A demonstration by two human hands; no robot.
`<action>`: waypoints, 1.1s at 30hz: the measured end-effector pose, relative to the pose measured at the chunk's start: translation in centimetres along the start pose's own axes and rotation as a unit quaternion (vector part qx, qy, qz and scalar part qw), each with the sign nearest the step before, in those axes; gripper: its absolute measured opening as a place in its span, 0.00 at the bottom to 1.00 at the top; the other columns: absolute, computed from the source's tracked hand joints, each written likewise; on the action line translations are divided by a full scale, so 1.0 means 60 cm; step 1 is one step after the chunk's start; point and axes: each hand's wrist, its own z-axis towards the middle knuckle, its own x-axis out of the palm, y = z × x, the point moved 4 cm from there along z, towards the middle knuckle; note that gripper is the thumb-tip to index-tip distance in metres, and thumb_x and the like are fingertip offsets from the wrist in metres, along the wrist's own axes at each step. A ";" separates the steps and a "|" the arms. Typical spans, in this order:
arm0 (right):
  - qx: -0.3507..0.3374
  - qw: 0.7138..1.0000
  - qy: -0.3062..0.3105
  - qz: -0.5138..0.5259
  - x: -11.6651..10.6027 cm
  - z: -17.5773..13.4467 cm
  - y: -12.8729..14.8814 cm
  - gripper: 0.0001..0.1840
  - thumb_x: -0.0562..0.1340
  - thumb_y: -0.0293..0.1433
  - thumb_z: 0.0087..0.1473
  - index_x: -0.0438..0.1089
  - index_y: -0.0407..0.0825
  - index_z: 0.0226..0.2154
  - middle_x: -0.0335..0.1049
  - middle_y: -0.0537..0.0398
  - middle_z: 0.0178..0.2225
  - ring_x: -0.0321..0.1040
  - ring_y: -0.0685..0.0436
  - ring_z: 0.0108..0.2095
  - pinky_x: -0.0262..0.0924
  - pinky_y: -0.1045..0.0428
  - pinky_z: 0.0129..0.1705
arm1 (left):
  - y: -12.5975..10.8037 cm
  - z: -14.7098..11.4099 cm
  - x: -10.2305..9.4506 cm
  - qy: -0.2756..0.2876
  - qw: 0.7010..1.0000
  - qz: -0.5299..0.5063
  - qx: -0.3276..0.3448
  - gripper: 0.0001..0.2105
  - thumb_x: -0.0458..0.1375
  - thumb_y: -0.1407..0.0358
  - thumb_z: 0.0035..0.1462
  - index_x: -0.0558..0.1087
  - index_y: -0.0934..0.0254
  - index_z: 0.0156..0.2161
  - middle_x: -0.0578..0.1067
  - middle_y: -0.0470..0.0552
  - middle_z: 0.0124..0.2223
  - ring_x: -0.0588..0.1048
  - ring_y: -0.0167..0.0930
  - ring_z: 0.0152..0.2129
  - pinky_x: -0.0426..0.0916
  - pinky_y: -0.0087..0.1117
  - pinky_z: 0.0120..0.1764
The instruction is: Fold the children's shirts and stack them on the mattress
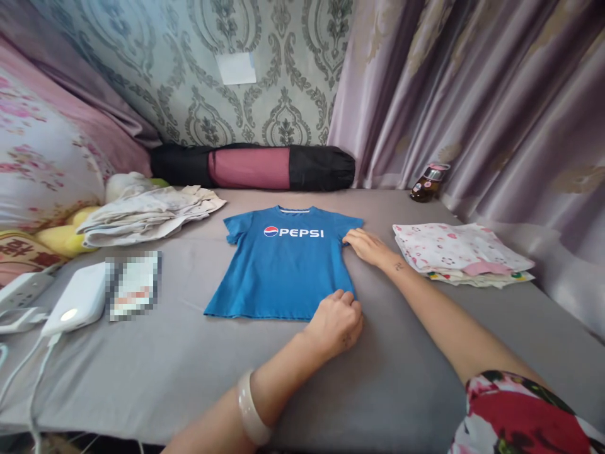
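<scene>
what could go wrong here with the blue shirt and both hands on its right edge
The left hand grips the bottom corner of the blue Pepsi shirt while the right hand lies at the sleeve; an uneven pull might skew or wrinkle the flat shirt. The folded floral pile lies close beside the right forearm, so a sweep of that arm may knock it askew.

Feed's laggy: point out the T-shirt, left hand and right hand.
T-shirt (283, 271): head view, mid chest.
left hand (336, 323): head view, knuckles at the hem corner.
right hand (366, 244): head view, back, at the sleeve.
</scene>
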 end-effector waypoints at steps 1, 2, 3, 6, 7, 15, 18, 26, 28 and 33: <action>0.001 1.000 0.005 -0.006 -0.001 0.001 -0.002 0.20 0.50 0.19 0.58 0.72 0.48 0.44 0.71 0.49 0.42 0.63 0.43 0.43 0.55 0.51 0.46 | 0.000 0.001 0.004 -0.011 1.000 0.003 0.007 0.09 0.49 0.67 0.63 0.70 0.66 0.35 0.73 0.54 0.37 0.72 0.36 0.36 0.69 0.36 0.40; 0.002 1.000 0.007 -0.011 -0.002 0.001 -0.003 0.19 0.50 0.19 0.57 0.72 0.48 0.44 0.71 0.49 0.42 0.63 0.43 0.43 0.55 0.51 0.46 | -0.001 0.001 0.008 -0.023 1.000 0.004 0.014 0.09 0.49 0.67 0.62 0.70 0.66 0.34 0.73 0.53 0.36 0.72 0.35 0.35 0.69 0.35 0.39; 0.003 1.000 0.009 -0.015 -0.003 0.002 -0.005 0.19 0.51 0.19 0.57 0.72 0.49 0.44 0.71 0.49 0.42 0.63 0.43 0.43 0.54 0.51 0.46 | -0.002 0.001 0.011 -0.035 0.999 0.002 0.023 0.09 0.49 0.67 0.62 0.70 0.65 0.34 0.72 0.53 0.35 0.72 0.34 0.34 0.69 0.35 0.39; 0.011 1.000 0.008 -0.022 -0.004 -0.001 -0.009 0.18 0.51 0.20 0.58 0.72 0.49 0.43 0.71 0.49 0.43 0.63 0.43 0.44 0.54 0.51 0.46 | -0.005 -0.001 0.019 -0.070 0.996 -0.006 0.050 0.09 0.49 0.66 0.62 0.69 0.65 0.32 0.72 0.51 0.34 0.71 0.33 0.34 0.68 0.34 0.39; 0.015 1.000 0.007 -0.022 -0.004 -0.003 -0.010 0.18 0.51 0.21 0.58 0.72 0.49 0.43 0.71 0.49 0.43 0.63 0.43 0.44 0.54 0.50 0.46 | -0.005 -0.002 0.020 -0.076 0.996 -0.007 0.052 0.10 0.49 0.66 0.63 0.69 0.64 0.32 0.72 0.51 0.33 0.71 0.33 0.34 0.67 0.34 0.39; 0.100 0.995 0.011 -0.027 -0.018 -0.006 0.011 0.21 0.50 0.20 0.56 0.74 0.48 0.43 0.72 0.46 0.47 0.65 0.41 0.48 0.55 0.48 0.51 | -0.017 -0.006 0.016 -0.080 0.993 -0.008 0.082 0.10 0.48 0.65 0.64 0.70 0.65 0.35 0.72 0.52 0.37 0.71 0.34 0.35 0.66 0.34 0.37; 0.107 0.994 -0.023 -0.019 -0.012 0.011 0.060 0.22 0.48 0.24 0.60 0.73 0.45 0.48 0.68 0.43 0.55 0.62 0.39 0.55 0.52 0.45 0.58 | -0.028 -0.008 0.014 -0.081 0.986 -0.036 0.138 0.12 0.48 0.62 0.65 0.71 0.65 0.37 0.74 0.53 0.37 0.72 0.33 0.35 0.67 0.34 0.40; 0.096 0.994 -0.009 0.047 0.059 0.018 0.186 0.31 0.44 0.41 0.65 0.55 0.42 0.64 0.49 0.40 0.66 0.44 0.36 0.67 0.43 0.37 0.65 | -0.010 -0.032 -0.025 -0.086 0.969 -0.143 0.184 0.14 0.47 0.63 0.66 0.74 0.65 0.40 0.78 0.53 0.42 0.74 0.31 0.41 0.66 0.28 0.48; 0.089 0.995 -0.016 0.040 0.059 0.004 0.189 0.31 0.44 0.40 0.64 0.55 0.42 0.64 0.48 0.40 0.66 0.43 0.36 0.67 0.42 0.36 0.65 | 0.021 -0.048 -0.046 -0.095 0.976 -0.166 0.105 0.14 0.46 0.64 0.66 0.74 0.64 0.41 0.78 0.54 0.42 0.75 0.30 0.42 0.66 0.28 0.49; 0.062 0.996 -0.004 0.059 0.041 -0.052 0.189 0.31 0.43 0.43 0.65 0.53 0.49 0.65 0.45 0.45 0.68 0.41 0.38 0.68 0.43 0.36 0.66 | 0.151 -0.117 -0.088 -0.183 0.948 -0.206 -0.158 0.13 0.49 0.63 0.64 0.75 0.62 0.39 0.79 0.51 0.40 0.75 0.30 0.39 0.68 0.28 0.44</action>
